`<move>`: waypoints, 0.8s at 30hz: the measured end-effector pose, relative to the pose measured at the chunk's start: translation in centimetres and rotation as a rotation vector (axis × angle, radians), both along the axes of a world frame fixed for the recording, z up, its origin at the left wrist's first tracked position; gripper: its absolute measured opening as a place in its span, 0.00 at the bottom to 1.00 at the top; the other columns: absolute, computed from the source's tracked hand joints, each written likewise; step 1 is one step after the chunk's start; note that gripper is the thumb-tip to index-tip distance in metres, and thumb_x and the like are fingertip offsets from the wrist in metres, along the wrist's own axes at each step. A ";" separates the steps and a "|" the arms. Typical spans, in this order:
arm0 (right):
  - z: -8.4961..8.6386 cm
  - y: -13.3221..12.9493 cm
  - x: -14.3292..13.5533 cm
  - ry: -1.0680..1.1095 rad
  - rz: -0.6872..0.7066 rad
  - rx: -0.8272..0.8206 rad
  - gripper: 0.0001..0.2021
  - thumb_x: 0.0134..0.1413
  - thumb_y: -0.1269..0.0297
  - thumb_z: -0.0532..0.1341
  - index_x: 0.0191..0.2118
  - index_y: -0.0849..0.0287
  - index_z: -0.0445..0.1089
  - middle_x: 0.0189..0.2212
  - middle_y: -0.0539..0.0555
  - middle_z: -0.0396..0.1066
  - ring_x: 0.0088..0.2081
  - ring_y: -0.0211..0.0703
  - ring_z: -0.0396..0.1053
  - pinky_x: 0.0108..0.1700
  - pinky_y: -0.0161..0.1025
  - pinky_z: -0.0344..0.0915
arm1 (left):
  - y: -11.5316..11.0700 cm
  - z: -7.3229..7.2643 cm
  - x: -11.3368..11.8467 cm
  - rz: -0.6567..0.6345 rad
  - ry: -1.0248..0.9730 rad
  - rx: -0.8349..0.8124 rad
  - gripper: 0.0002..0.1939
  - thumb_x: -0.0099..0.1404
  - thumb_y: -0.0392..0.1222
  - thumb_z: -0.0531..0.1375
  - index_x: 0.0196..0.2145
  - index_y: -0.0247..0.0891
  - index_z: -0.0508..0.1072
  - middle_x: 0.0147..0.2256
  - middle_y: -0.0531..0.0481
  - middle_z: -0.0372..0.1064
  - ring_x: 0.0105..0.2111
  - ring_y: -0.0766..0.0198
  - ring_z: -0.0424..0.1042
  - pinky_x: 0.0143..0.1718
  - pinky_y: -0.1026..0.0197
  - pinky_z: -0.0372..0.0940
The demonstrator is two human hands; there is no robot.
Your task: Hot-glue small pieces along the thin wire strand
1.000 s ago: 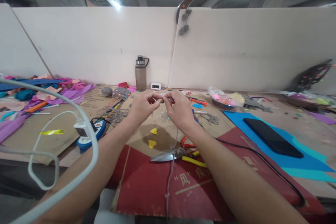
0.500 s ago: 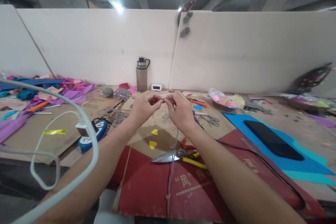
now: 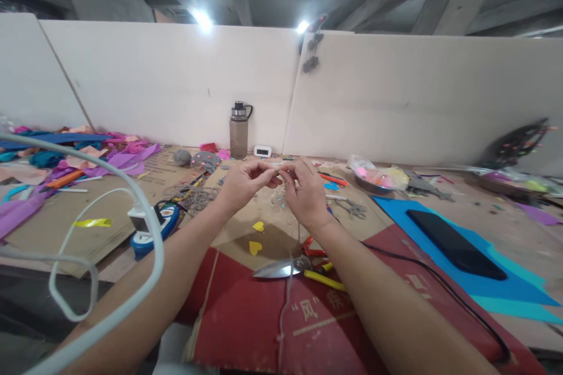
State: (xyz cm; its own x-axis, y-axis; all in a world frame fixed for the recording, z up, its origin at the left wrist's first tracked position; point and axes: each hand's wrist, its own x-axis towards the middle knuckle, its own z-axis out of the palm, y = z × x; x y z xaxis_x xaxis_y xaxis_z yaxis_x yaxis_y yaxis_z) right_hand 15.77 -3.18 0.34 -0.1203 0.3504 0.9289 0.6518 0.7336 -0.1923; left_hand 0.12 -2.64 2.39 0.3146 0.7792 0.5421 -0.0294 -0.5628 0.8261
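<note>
My left hand [image 3: 249, 184] and my right hand [image 3: 302, 190] meet fingertip to fingertip above the cardboard, each closed in a pinch. A thin grey yarn [image 3: 288, 299] hangs from beneath my right hand, crosses the scissors and runs down over the red cardboard to the front edge. What lies between my left fingertips is too small to make out. Below the hands are two yellow paper hearts [image 3: 255, 247]. Scissors with a broad metal blade [image 3: 277, 269] lie by yellow-handled pliers [image 3: 325, 280], partly hidden by my right forearm.
A white cable [image 3: 156, 228] loops across the left foreground beside a blue power strip [image 3: 165, 225]. Tangled yarn [image 3: 193, 200] and a bottle [image 3: 238, 135] stand farther back. A black phone [image 3: 455, 243] lies on blue sheets [image 3: 396, 211] at right; a black cord [image 3: 422, 263] crosses the red cardboard.
The view has tilted up slightly, so the scene sits a little lower. Both hands stay pinched together, with only a small shift of the fingers; the right fingers are a bit more raised.
</note>
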 end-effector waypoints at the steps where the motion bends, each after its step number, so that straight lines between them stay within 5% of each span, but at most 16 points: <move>1: 0.0 0.0 0.0 0.007 -0.003 -0.018 0.04 0.60 0.68 0.54 0.34 0.57 0.64 0.32 0.53 0.67 0.35 0.41 0.65 0.36 0.38 0.60 | 0.0 0.1 0.0 0.002 0.008 -0.003 0.14 0.59 0.49 0.62 0.32 0.33 0.74 0.28 0.46 0.75 0.29 0.62 0.76 0.36 0.60 0.72; 7: 0.2 0.0 -0.1 0.017 -0.033 -0.138 0.04 0.59 0.69 0.54 0.33 0.57 0.64 0.31 0.53 0.67 0.35 0.42 0.64 0.36 0.38 0.59 | 0.2 0.6 -0.7 0.060 0.144 0.005 0.13 0.58 0.46 0.61 0.34 0.32 0.75 0.27 0.46 0.75 0.26 0.63 0.75 0.24 0.66 0.67; 15: 0.1 -0.1 -0.2 -0.072 -0.088 -0.188 0.05 0.59 0.68 0.53 0.32 0.57 0.64 0.31 0.54 0.67 0.35 0.44 0.64 0.37 0.40 0.58 | 0.6 -0.1 -0.7 0.267 0.354 0.239 0.08 0.57 0.41 0.60 0.32 0.35 0.76 0.26 0.50 0.74 0.24 0.68 0.72 0.26 0.68 0.64; 24: 0.6 -0.4 -0.7 0.034 0.018 -0.319 0.06 0.57 0.69 0.53 0.40 0.58 0.64 0.36 0.56 0.66 0.36 0.43 0.63 0.38 0.40 0.60 | 0.4 0.0 -0.4 0.304 0.279 0.126 0.07 0.57 0.41 0.59 0.28 0.35 0.75 0.23 0.51 0.72 0.23 0.67 0.72 0.21 0.69 0.60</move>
